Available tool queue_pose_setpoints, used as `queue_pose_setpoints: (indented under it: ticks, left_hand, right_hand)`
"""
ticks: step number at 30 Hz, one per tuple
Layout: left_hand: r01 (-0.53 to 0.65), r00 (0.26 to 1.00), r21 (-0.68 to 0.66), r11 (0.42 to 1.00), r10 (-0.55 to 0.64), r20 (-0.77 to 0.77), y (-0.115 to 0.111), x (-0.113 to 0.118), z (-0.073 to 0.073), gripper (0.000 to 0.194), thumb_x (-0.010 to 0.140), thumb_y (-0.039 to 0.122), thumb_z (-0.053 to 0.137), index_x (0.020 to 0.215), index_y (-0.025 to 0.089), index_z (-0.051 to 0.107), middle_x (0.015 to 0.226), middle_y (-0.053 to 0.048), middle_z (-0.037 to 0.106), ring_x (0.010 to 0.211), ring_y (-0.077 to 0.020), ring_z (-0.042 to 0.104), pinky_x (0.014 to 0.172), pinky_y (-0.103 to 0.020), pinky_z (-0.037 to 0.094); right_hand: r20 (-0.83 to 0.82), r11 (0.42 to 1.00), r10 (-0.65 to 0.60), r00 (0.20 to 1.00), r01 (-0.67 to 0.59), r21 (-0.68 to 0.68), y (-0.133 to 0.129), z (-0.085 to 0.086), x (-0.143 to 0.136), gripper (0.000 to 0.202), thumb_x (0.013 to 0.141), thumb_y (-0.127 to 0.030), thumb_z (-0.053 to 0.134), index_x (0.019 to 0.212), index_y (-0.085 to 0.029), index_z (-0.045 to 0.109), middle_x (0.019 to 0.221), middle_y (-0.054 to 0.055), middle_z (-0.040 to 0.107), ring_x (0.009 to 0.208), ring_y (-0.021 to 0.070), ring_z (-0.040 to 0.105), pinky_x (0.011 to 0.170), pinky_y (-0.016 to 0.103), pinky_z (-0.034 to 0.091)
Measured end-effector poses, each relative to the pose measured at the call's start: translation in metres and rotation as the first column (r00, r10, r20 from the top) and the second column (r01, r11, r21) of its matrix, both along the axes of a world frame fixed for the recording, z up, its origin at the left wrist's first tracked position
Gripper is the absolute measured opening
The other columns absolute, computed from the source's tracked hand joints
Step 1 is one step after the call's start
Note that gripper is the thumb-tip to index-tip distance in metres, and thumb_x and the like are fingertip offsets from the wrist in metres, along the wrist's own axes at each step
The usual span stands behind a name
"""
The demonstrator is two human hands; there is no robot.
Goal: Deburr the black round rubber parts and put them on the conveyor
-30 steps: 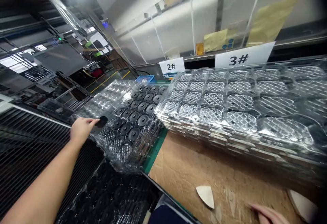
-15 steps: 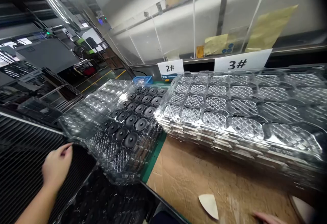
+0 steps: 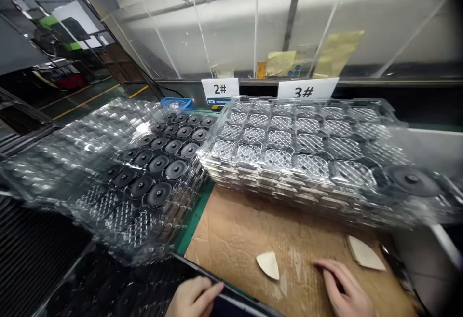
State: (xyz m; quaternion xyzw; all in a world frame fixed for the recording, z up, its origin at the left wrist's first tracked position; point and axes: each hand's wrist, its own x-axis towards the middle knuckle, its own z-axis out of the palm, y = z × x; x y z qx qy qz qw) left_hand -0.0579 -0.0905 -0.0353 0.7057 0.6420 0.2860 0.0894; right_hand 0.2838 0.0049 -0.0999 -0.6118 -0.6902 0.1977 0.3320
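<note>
My left hand (image 3: 195, 298) is at the table's front edge, its fingers curled together and nothing showing in them; its lower part is cut off by the frame. My right hand (image 3: 343, 287) rests low over the brown board (image 3: 235, 225), fingers partly bent and apart, holding nothing that I can see. Between the hands lies a pale, wedge-shaped pad (image 3: 268, 265). A second pale pad (image 3: 365, 253) lies just right of my right hand. Beyond them is a stack of clear plastic trays (image 3: 278, 138), with one round black part (image 3: 412, 178) at its right end.
Another clear tray stack (image 3: 119, 211) to the left holds rows of round black parts (image 3: 158, 163). Signs reading 2# (image 3: 220, 89) and 3# (image 3: 307, 89) stand behind. A blue basket (image 3: 177, 103) sits at the back. More black parts (image 3: 119, 283) lie in a lower tray at front left.
My left hand has come right, from beside the left trays to the table's front edge. More of my right hand shows over the board. The view has swung right.
</note>
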Motion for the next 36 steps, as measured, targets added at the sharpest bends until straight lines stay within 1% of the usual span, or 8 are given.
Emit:
queue_pose_setpoints:
  ticks: [2,7,14,21,25,28,32,36]
  left_hand:
    - [0.053,0.997,0.071,0.996,-0.057,0.049,0.033,-0.010,0.002,0.026,0.080,0.027,0.048,0.093,0.031,0.071,0.055,-0.002,0.063,0.050,-0.0132,0.057,0.051,-0.022,0.048]
    - [-0.175,0.974,0.277,0.945,0.126,0.187,0.084,-0.034,0.017,0.025,0.077,0.018,0.056,0.098,0.024,0.067,0.079,-0.005,0.063,0.071,-0.0177,0.060,0.068,-0.030,0.050]
    - [-0.152,0.941,0.033,0.988,0.135,0.310,0.087,0.005,-0.031,0.024,0.079,0.036,0.053,0.089,0.019,0.068,0.076,-0.006,0.065,0.060,-0.0171,0.060,0.053,-0.027,0.050]
    - [0.045,0.940,-0.176,0.983,0.018,0.341,0.100,-0.001,-0.047,0.045,0.072,0.057,0.052,0.086,0.019,0.069,0.079,-0.007,0.068,0.059,-0.0193,0.061,0.057,-0.031,0.051]
    - [0.064,0.944,-0.208,0.976,0.008,0.330,0.100,-0.003,-0.049,0.051,0.072,0.060,0.049,0.090,0.017,0.068,0.080,-0.008,0.067,0.061,-0.0204,0.060,0.061,-0.034,0.050]
    - [0.071,0.948,-0.225,0.972,0.004,0.318,0.099,-0.002,-0.051,0.052,0.072,0.061,0.048,0.092,0.017,0.068,0.079,-0.007,0.066,0.061,-0.0209,0.059,0.062,-0.035,0.050]
    - [0.090,0.943,-0.225,0.970,-0.010,0.333,0.097,-0.001,-0.050,0.051,0.072,0.061,0.047,0.092,0.018,0.067,0.081,-0.008,0.066,0.066,-0.0219,0.060,0.066,-0.036,0.049]
    - [0.083,0.935,-0.212,0.974,-0.002,0.355,0.094,0.001,-0.044,0.050,0.071,0.061,0.049,0.088,0.019,0.068,0.082,-0.008,0.067,0.068,-0.0224,0.061,0.065,-0.035,0.049]
  right_hand:
    - [0.002,1.000,-0.015,1.000,0.015,0.017,0.000,0.004,-0.004,0.024,0.080,-0.034,0.049,0.079,-0.021,0.069,0.087,0.003,0.069,0.078,0.0189,0.068,0.063,0.021,0.055]
    - [0.018,0.998,-0.046,0.999,0.046,0.032,0.000,0.012,-0.015,0.027,0.085,-0.031,0.044,0.079,-0.021,0.068,0.086,0.005,0.069,0.082,0.0201,0.066,0.069,0.027,0.054]
    - [0.080,0.998,0.028,0.996,-0.033,0.060,0.025,0.046,-0.036,0.020,0.091,-0.027,0.047,0.086,-0.013,0.061,0.080,0.001,0.063,0.069,0.0109,0.062,0.064,0.026,0.053]
    - [0.333,0.962,0.084,0.939,-0.164,0.220,0.086,0.174,-0.007,0.015,0.089,-0.019,0.049,0.092,-0.017,0.063,0.095,0.003,0.063,0.089,0.0143,0.058,0.080,0.032,0.048]
    - [0.466,0.947,-0.072,0.882,-0.086,0.309,0.118,0.253,0.030,0.023,0.086,-0.017,0.045,0.091,-0.018,0.068,0.096,0.003,0.062,0.096,0.0186,0.054,0.087,0.037,0.042]
    - [0.513,0.930,-0.258,0.819,0.067,0.360,0.139,0.288,0.070,0.026,0.086,-0.017,0.043,0.098,-0.011,0.066,0.108,0.009,0.058,0.113,0.0281,0.042,0.095,0.048,0.030]
    - [0.520,0.876,-0.471,0.712,0.311,0.367,0.150,0.293,0.125,0.050,0.083,-0.030,0.054,0.121,0.002,0.047,0.132,0.023,0.035,0.125,0.0450,0.020,0.094,0.063,0.012]
    - [0.506,0.817,-0.574,0.643,0.485,0.311,0.141,0.275,0.155,0.065,0.082,-0.046,0.053,0.119,0.007,0.045,0.128,0.031,0.035,0.119,0.0494,0.026,0.087,0.067,0.019]
